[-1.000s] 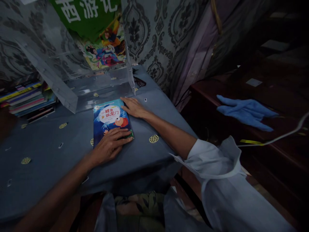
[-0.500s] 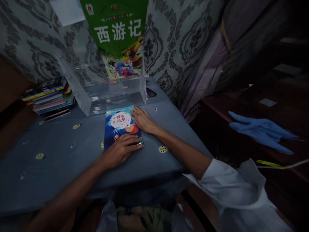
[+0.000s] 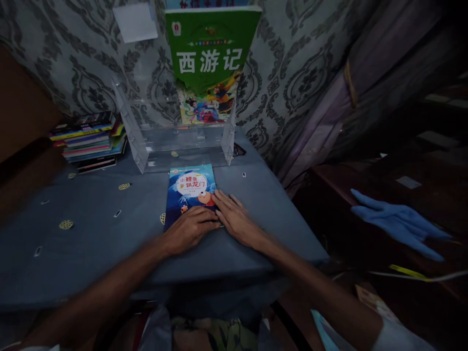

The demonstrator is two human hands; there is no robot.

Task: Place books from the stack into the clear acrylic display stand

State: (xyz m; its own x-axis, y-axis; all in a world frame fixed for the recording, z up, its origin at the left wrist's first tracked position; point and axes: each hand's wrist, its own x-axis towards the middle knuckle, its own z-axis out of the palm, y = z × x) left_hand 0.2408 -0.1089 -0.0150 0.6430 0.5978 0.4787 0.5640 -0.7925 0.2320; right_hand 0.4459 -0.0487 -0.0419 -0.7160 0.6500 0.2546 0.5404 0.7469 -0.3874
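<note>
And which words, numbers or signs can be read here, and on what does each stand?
"西游记": green book
"小鲤鱼跳龙门": blue book
Too small or blurred: smaller print on both, title of the rear book, spines of the stacked books, marks on the tablecloth.

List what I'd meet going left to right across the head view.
Stack of books → blue picture book → right hand → blue glove.

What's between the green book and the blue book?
The lower part of the see-through stand lies between the green book and the blue book; the head view shows it.
</note>
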